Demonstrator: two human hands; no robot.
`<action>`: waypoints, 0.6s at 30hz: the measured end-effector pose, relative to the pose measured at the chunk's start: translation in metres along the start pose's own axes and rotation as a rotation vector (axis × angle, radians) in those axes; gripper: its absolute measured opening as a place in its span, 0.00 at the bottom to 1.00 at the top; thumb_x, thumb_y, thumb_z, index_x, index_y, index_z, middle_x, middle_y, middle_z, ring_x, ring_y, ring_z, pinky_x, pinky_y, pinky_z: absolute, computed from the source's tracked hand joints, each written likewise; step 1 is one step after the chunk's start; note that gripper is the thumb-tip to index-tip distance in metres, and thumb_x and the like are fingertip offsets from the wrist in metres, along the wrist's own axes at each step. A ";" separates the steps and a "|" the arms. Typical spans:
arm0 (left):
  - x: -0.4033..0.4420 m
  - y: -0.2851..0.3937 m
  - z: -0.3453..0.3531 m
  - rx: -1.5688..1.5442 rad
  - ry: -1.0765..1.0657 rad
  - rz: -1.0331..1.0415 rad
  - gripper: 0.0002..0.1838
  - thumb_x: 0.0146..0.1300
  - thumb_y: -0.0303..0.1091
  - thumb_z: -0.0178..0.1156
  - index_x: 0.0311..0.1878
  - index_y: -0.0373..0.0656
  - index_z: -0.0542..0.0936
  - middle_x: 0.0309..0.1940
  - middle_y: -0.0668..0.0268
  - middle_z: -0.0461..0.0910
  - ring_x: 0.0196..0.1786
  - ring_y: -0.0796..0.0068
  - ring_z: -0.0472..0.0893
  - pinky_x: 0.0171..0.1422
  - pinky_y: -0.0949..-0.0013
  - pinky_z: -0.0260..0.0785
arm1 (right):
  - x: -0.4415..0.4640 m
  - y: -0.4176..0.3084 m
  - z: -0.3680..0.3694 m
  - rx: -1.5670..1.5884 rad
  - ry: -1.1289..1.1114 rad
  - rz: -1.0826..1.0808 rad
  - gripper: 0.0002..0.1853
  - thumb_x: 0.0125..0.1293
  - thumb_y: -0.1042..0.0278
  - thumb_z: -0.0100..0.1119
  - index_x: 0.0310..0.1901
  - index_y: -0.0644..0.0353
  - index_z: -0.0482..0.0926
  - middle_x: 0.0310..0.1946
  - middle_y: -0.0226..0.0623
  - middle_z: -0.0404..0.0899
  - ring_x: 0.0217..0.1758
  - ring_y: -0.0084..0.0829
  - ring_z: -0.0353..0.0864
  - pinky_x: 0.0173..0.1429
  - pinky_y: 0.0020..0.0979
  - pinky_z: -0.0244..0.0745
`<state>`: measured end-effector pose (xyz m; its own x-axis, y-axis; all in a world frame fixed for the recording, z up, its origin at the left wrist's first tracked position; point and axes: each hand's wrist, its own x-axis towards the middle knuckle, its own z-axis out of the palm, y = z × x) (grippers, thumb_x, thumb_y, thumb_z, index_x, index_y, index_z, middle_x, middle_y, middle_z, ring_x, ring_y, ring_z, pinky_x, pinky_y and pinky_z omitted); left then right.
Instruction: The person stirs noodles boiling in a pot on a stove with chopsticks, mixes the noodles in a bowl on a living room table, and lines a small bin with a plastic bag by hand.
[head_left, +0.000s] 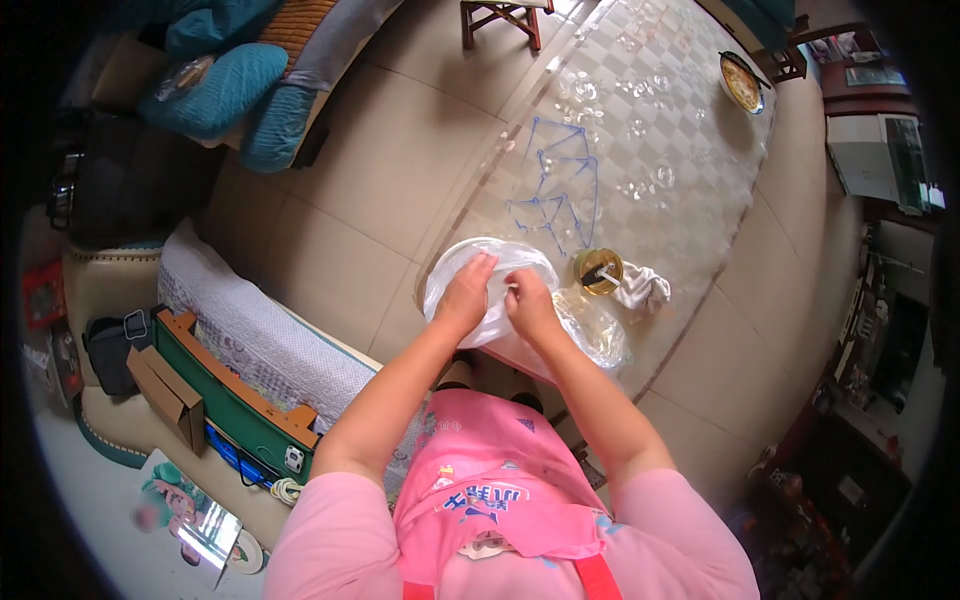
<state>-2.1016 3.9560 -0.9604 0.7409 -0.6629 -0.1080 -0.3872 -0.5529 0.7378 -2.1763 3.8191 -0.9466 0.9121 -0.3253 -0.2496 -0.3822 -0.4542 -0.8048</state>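
A white plastic bag [505, 252] lies spread over a round basin [424, 290] at the near edge of the table. My left hand [465, 296] rests on the bag's left part, its fingers stretched out and close together. Opposite it, my right hand [531, 304] has its fingers curled in a pinch on the plastic. A small gap separates the two hands. What is inside the basin is hidden by the bag and my hands. Crumpled clear plastic [597, 330] sits just right of my right hand.
Beyond the basin stand a gold-coloured tin [613, 268] with a black-and-white item on it and a crumpled whitish cloth [645, 290]. The checked table [660, 110] carries blue line marks. A dish [741, 84] is at its far end. A sofa [270, 300] with boxes runs along the left.
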 end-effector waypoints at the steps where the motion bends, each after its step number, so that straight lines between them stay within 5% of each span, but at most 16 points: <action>1: 0.002 -0.005 0.002 0.036 0.010 0.006 0.23 0.57 0.19 0.47 0.58 0.38 0.72 0.57 0.48 0.72 0.62 0.50 0.70 0.66 0.58 0.64 | 0.003 0.014 0.003 0.000 0.000 0.000 0.11 0.52 0.82 0.56 0.39 0.64 0.76 0.39 0.50 0.75 0.45 0.49 0.76 0.49 0.39 0.74; 7: 0.008 -0.021 0.003 0.177 -0.040 -0.065 0.22 0.58 0.20 0.48 0.57 0.37 0.73 0.62 0.45 0.68 0.66 0.47 0.65 0.70 0.56 0.58 | 0.023 0.057 0.005 -0.379 0.010 0.172 0.16 0.55 0.66 0.64 0.42 0.63 0.74 0.42 0.54 0.76 0.47 0.54 0.76 0.51 0.46 0.73; 10: 0.008 -0.027 0.004 0.156 -0.129 -0.160 0.23 0.58 0.21 0.47 0.58 0.36 0.72 0.66 0.46 0.63 0.68 0.45 0.62 0.72 0.57 0.57 | 0.030 0.059 0.007 -0.375 -0.112 0.370 0.15 0.53 0.68 0.64 0.41 0.63 0.75 0.38 0.53 0.79 0.46 0.52 0.77 0.51 0.45 0.71; 14: 0.007 -0.026 -0.005 0.198 -0.164 -0.188 0.22 0.59 0.24 0.50 0.58 0.35 0.72 0.67 0.46 0.61 0.69 0.45 0.60 0.72 0.56 0.55 | 0.029 0.067 0.016 -0.316 -0.077 0.368 0.11 0.53 0.70 0.62 0.38 0.61 0.74 0.34 0.53 0.79 0.42 0.53 0.78 0.47 0.47 0.72; 18: 0.004 -0.017 -0.020 0.235 -0.080 -0.222 0.21 0.62 0.31 0.49 0.58 0.35 0.73 0.65 0.42 0.63 0.69 0.43 0.60 0.74 0.54 0.52 | 0.012 0.045 0.000 -0.308 -0.074 0.101 0.07 0.54 0.74 0.57 0.34 0.62 0.70 0.29 0.53 0.77 0.37 0.56 0.76 0.41 0.48 0.71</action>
<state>-2.0811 3.9724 -0.9604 0.7796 -0.5455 -0.3076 -0.3442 -0.7836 0.5172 -2.1826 3.7944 -0.9855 0.8712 -0.3256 -0.3675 -0.4880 -0.6558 -0.5760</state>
